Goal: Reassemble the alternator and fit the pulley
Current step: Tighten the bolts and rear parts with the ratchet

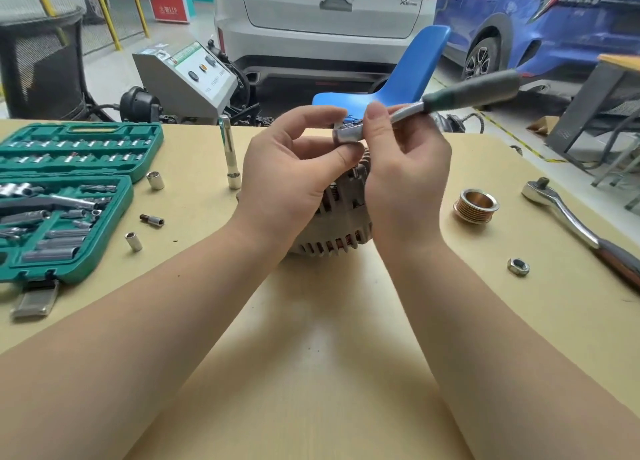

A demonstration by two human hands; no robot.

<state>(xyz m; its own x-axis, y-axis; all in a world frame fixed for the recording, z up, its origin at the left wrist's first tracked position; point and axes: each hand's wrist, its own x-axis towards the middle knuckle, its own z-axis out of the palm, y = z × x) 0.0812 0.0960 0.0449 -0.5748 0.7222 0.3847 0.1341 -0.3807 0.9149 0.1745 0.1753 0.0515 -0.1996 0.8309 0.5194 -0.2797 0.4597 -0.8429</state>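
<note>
1. Alternator [337, 217] on the workbench [329, 355], directly beneath both hands, equally near each; shaft axis hidden, direction unclear.
2. Small ratchet [433, 109] held above it, long axis running up-right, head toward left.
3. Left hand [291, 175] pinching ratchet head; right hand [401, 172] pinching its neck.
4. Pulley [476, 205] and nut [518, 266] lying apart, rightward, nearer right hand.

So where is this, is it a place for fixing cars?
Most likely a car repair workshop. Two parked cars, a white car and a blue car, stand behind the workbench, and a green socket set lies open beside an alternator.
</note>
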